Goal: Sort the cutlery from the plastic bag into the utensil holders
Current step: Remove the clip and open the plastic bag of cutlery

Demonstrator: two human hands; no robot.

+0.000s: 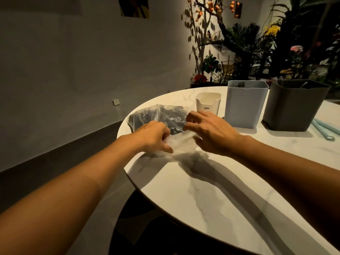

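Hands at the bag's near edge: the left hand (155, 134) and right hand (209, 131) each pinched the clear film with curled fingers. The bag (160, 115), holding dark cutlery, lay on the table (211, 190) left of three holders: white (207, 103), blue (245, 105), grey (292, 105).

Dim, warm lighting; hard arm shadows across the glossy table (211, 190); wide-angle bending at edges; soft blur over the hands; murky background.
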